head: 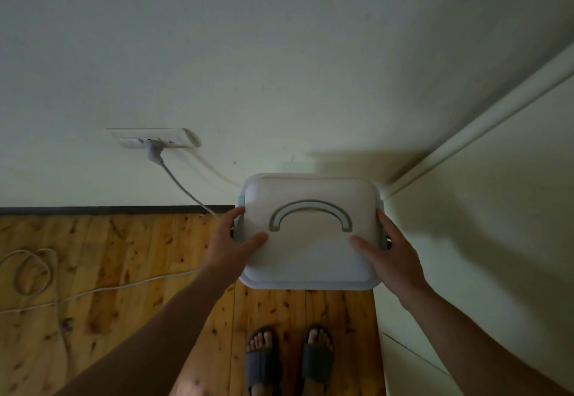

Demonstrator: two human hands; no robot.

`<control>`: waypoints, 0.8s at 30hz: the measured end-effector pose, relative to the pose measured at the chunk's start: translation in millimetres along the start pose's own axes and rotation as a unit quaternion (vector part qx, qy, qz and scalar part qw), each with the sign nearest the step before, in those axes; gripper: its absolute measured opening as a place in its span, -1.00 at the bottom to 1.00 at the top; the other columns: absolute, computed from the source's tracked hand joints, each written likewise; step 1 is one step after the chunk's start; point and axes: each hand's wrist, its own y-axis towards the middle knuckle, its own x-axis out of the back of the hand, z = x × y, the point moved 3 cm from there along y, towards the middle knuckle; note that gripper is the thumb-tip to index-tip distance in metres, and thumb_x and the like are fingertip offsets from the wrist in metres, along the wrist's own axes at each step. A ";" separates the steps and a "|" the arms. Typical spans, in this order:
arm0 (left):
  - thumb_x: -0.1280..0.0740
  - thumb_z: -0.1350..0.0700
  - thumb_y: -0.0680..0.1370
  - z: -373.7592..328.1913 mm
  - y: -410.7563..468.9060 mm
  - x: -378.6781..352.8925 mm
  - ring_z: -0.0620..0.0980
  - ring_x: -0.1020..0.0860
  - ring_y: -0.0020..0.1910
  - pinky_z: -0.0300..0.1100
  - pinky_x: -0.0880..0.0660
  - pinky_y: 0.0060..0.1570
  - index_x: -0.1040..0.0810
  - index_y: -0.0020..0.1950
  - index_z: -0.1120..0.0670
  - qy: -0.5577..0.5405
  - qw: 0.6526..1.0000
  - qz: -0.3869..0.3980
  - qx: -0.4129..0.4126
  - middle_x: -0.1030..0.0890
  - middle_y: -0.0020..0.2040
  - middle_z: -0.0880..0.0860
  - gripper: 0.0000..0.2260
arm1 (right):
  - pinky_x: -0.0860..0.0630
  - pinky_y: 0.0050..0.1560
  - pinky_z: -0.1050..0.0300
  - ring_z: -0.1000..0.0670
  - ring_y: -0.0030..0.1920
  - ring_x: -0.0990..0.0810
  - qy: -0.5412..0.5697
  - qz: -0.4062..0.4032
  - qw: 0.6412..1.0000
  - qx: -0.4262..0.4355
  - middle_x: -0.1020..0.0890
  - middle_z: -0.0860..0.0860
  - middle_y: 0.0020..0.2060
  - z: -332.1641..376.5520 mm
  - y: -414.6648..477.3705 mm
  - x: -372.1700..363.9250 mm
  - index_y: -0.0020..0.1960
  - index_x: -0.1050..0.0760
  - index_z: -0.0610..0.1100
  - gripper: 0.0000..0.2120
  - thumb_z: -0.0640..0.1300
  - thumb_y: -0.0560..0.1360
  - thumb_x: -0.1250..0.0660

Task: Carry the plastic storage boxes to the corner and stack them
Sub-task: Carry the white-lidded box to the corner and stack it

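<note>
A pale wall (279,53) fills the upper field and meets a second pale surface (497,209) at right, forming a corner. A wooden floor (124,271) with a dark baseboard (108,210) occupies the lower left. A white plastic storage box (310,265), seen from above, sits in the corner, near both walls; whether it rests on another box or is held off the floor cannot be told. Its lid carries a grey arched handle (311,209) lying flat, and grey side latches (239,218) show at its edges. The left hand (230,240) clasps the box's left side, thumb on the lid, fingers wrapped over the edge. The right hand (393,252) clasps the right side likewise. Two feet in dark slippers (289,361) stand just below the box. A power strip (155,138) is mounted on the wall, with a grey plug (154,150) inserted. A white cable (34,271) lies looped on the floor.
</note>
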 end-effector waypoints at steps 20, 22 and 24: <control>-0.50 0.07 0.43 91.0 101.4 -73.6 -0.01 -0.49 0.11 -0.17 -0.51 -0.07 -0.35 0.36 -0.16 -0.008 0.999 0.013 0.047 -0.46 0.21 -0.01 -0.43 | -0.44 0.22 -0.08 -0.09 0.36 -0.39 -0.028 0.028 0.999 -0.030 -0.33 0.02 0.45 -90.4 115.6 -59.1 0.54 -0.05 0.22 -0.20 0.19 0.43 -0.40; -0.50 0.06 0.43 94.7 106.0 -76.8 -0.04 -0.49 0.08 -0.24 -0.48 -0.13 -0.35 0.37 -0.16 0.002 0.999 0.016 0.047 -0.46 0.20 -0.02 -0.43 | -0.45 0.23 -0.09 -0.09 0.36 -0.38 -0.034 0.029 0.998 -0.035 -0.33 0.02 0.45 -94.2 119.6 -60.9 0.54 -0.04 0.21 -0.20 0.18 0.44 -0.40; -0.50 0.06 0.44 96.7 108.1 -78.5 -0.12 -0.49 0.03 -0.31 -0.45 -0.20 -0.35 0.37 -0.16 0.006 0.999 0.020 0.050 -0.46 0.19 -0.03 -0.43 | -0.45 0.24 -0.10 -0.09 0.36 -0.38 -0.038 0.034 0.998 -0.037 -0.33 0.01 0.44 -96.5 121.9 -62.4 0.55 -0.04 0.19 -0.20 0.18 0.44 -0.40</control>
